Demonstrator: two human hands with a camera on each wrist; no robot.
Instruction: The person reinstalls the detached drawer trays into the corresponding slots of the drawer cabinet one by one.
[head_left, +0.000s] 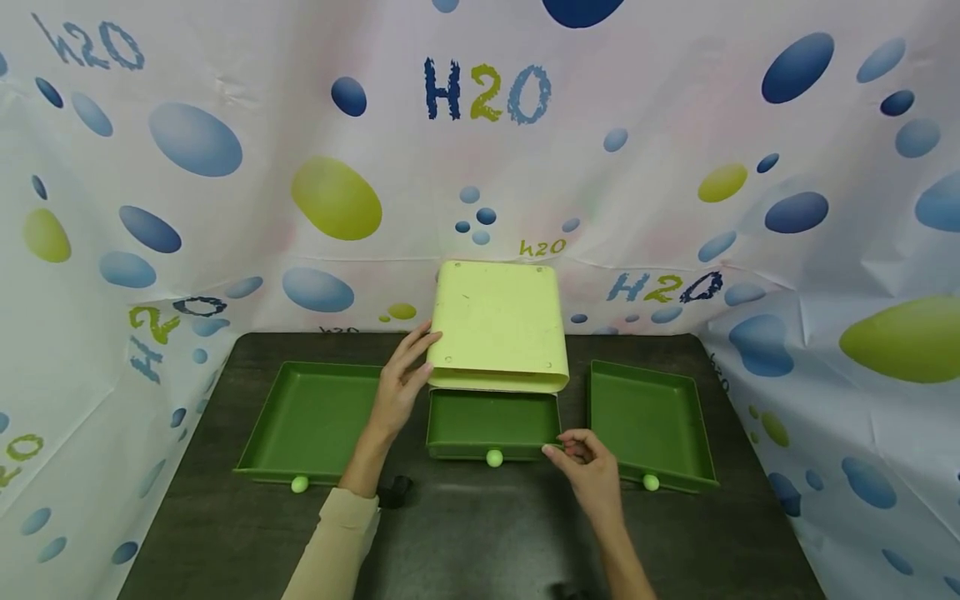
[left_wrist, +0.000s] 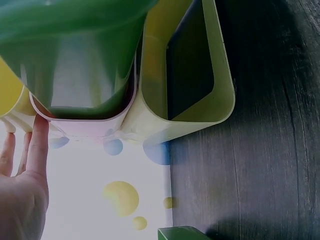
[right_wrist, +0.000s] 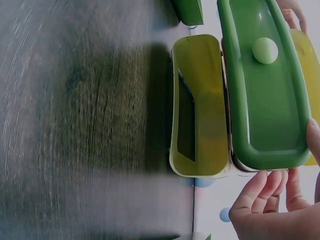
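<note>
A stacked drawer unit (head_left: pixel 498 321) with a pale yellow-green top stands at the back of the table. From its middle, pinkish shell (left_wrist: pixel 82 129) a green drawer (head_left: pixel 493 421) sticks out, its round light-green knob (head_left: pixel 494 458) facing me. My right hand (head_left: pixel 592 471) pinches this drawer's right front corner, thumb on the front edge and fingers curled at the side. My left hand (head_left: pixel 395 392) rests along the unit's left side with fingers extended. The lower yellow shell (right_wrist: pixel 202 110) has no drawer in it.
One green drawer (head_left: pixel 318 417) lies to the left, partly behind my left forearm. Another green drawer (head_left: pixel 648 417) lies to the right, near my right hand. A white patterned sheet (head_left: pixel 637 192) hangs behind the dark wooden table (head_left: pixel 465 533).
</note>
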